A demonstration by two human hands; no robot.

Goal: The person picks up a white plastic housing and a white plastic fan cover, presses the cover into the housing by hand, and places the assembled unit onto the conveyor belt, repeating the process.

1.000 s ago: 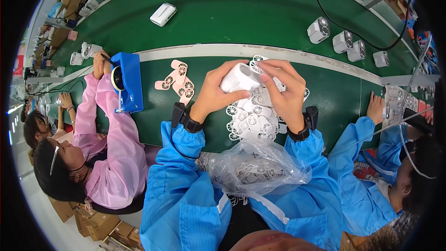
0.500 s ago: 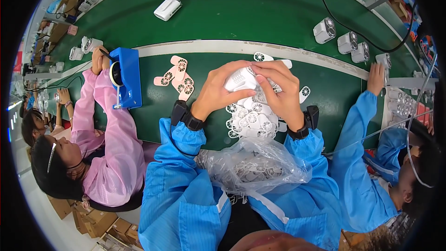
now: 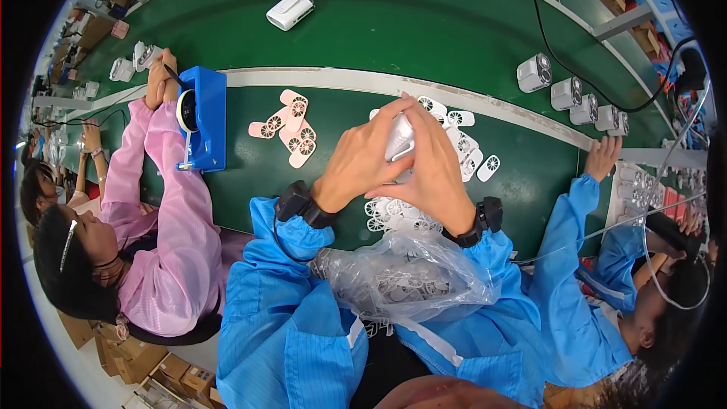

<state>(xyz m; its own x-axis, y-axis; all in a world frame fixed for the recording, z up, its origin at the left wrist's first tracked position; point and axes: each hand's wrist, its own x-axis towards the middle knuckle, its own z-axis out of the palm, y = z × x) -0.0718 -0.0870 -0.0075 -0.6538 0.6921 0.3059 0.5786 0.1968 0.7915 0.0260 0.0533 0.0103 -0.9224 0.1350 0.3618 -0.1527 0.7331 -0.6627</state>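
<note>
A white plastic device housing (image 3: 400,138) is clasped between my two hands above the green bench. Around its left side wraps my left hand (image 3: 356,157), closed on it. My right hand (image 3: 433,163) covers the other side, fingers pressed together along it and their tips meeting the left fingertips at the top. Both thumbs cross low on the near side, and much of the housing is hidden. Beneath and beyond the hands lie several loose white oval covers (image 3: 394,214) with spoked round grilles. A clear plastic bag (image 3: 473,276) with more such parts rests against my front.
Several pink covers (image 3: 304,153) lie left of my hands, near a blue tape dispenser (image 3: 214,117). A white device (image 3: 290,11) sits on the green belt (image 3: 409,15) beyond a pale rail. Several more devices (image 3: 535,73) stand at right. Co-workers sit on both sides.
My hands have turned the housing more upright and closed round it, fingertips now meeting at the top. The right hand has moved left. The view has shifted slightly.
</note>
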